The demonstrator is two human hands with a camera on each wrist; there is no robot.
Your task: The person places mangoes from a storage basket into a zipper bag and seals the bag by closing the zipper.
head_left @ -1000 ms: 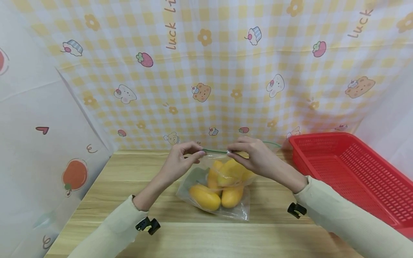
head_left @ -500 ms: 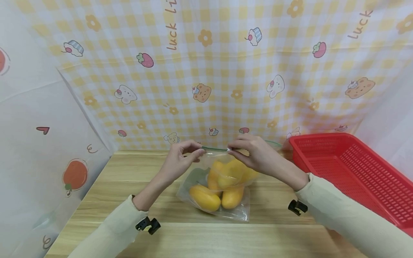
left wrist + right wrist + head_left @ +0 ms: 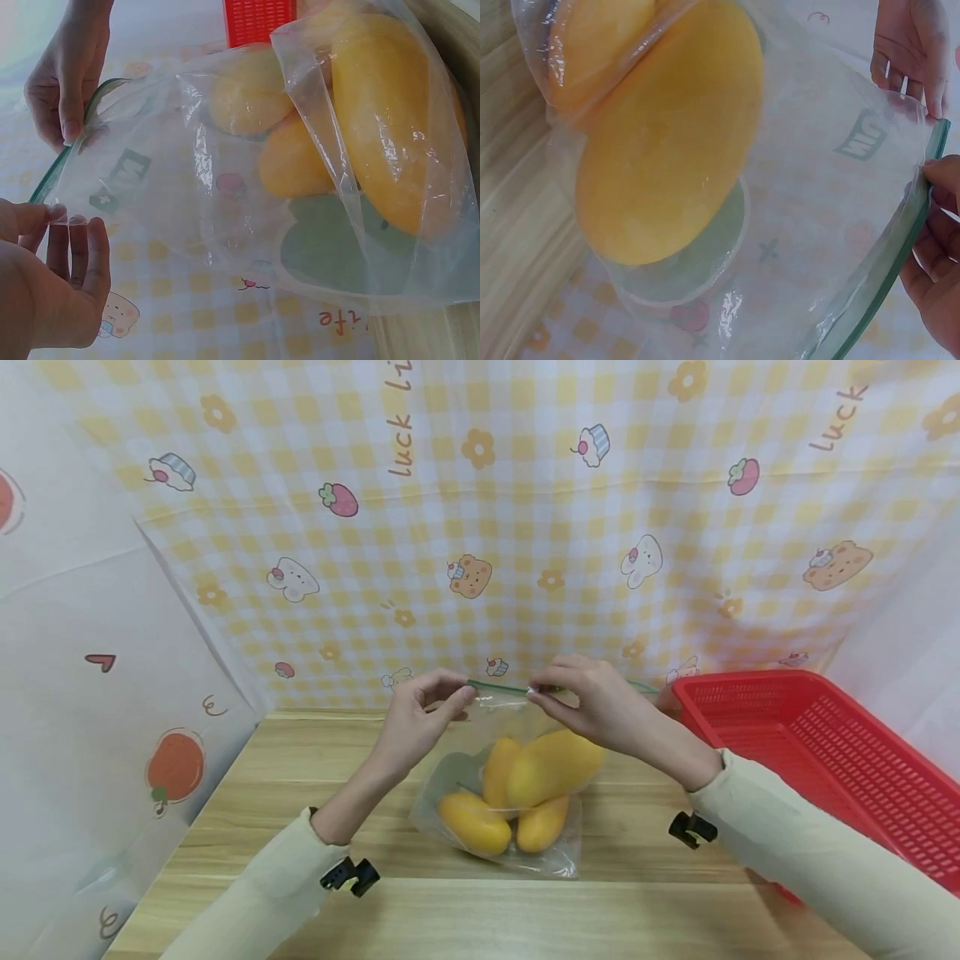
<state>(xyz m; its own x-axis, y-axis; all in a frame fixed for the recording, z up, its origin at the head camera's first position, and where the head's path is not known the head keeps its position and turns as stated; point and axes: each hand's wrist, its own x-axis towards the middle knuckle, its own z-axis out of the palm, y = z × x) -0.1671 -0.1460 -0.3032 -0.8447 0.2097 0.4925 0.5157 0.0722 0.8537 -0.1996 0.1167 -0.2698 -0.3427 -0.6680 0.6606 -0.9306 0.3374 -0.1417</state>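
A clear zip bag [image 3: 480, 718] with a green zip strip [image 3: 498, 686] holds several yellow mangoes [image 3: 555, 768]. Its lower part lies on the wooden table, while its mouth is lifted toward the backdrop. My left hand [image 3: 420, 714] pinches the left end of the strip between thumb and fingers. Further along to the right, my right hand [image 3: 592, 702] pinches the same strip, and the green edge runs on past it. Up close in the right wrist view, a large mango [image 3: 675, 135] lies inside the plastic, over a pale green oval printed area [image 3: 712, 262].
A red plastic basket [image 3: 810, 693] with slotted walls stands at the right, partly behind my right sleeve [image 3: 795, 835]. The wooden table [image 3: 300, 760] ends at a yellow checked cloth backdrop [image 3: 525, 527]. A white printed sheet [image 3: 75, 710] hangs on the left.
Both hands have risen a little with the strip, lifting the bag's mouth higher. More plastic stretches above the mangoes, which have shifted slightly. Both pinches stay in place.
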